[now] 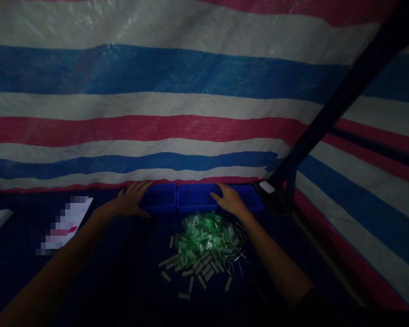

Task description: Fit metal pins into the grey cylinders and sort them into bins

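Three blue plastic trays stand in a row along the back of the dark table: a left tray [160, 198], a middle tray [197, 198] and a right tray [250, 198]. My left hand [133, 200] is at the outer end of the left tray, fingers spread and thumb apart. Over the meeting walls of the middle and right trays lies my right hand [229, 199], its thumb apart from the fingers. Whether either hand touches a tray is hard to tell in the dim light. In front lies a heap of green plastic bags [204, 231], with small pale grey blocks [207, 268] around it.
Thin metal rods [240, 254] stick out at the heap's right side. A partly blurred white paper [77, 222] lies at the left. A small white object [266, 187] sits at the back right corner, near a dark slanted post [306, 131]. Striped sheeting [177, 72] hangs behind the table.
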Available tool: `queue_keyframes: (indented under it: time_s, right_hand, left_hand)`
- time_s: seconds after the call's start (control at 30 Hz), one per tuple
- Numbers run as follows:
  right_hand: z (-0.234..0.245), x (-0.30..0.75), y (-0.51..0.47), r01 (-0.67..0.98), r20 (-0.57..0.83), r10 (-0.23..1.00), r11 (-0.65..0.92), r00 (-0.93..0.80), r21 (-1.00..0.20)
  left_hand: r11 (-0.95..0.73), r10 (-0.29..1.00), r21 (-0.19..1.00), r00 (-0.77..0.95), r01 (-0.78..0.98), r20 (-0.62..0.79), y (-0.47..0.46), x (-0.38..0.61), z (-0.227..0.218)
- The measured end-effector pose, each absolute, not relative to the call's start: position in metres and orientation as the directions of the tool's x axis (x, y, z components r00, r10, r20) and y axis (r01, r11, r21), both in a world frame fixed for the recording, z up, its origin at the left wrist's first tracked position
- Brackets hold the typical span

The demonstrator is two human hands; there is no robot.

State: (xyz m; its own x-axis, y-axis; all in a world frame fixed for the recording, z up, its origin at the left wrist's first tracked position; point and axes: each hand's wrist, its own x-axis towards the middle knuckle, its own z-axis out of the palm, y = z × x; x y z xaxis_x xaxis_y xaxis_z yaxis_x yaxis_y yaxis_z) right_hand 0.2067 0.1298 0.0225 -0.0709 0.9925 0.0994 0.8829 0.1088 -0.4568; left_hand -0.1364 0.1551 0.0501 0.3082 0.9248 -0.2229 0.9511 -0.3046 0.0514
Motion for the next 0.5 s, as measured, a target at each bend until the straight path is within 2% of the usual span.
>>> queue_keyframes:
  time_s: [0.1, 0.23, 0.3, 0.5]
  right_hand:
    - [0.017, 0.204, 0.136, 0.898, 0.105, 0.993, 0.089, -0.048, -0.431]
    - [0.018, 0.204, 0.14, 0.903, 0.088, 0.994, 0.089, -0.057, -0.42]
    - [0.021, 0.204, 0.141, 0.909, 0.079, 0.995, 0.091, -0.065, -0.408]
    - [0.026, 0.199, 0.132, 0.915, 0.087, 0.988, 0.15, -0.126, -0.373]
  left_hand:
    - [-0.297, 0.921, 0.033, 0.295, 0.954, -0.254, 0.151, -0.117, 0.06]
    - [-0.378, 0.918, 0.147, 0.391, 0.914, -0.07, 0.152, -0.071, 0.057]
    - [-0.391, 0.913, 0.181, 0.406, 0.902, -0.049, 0.157, -0.05, 0.047]
    - [-0.366, 0.929, 0.18, 0.371, 0.913, 0.009, 0.155, -0.024, 0.022]
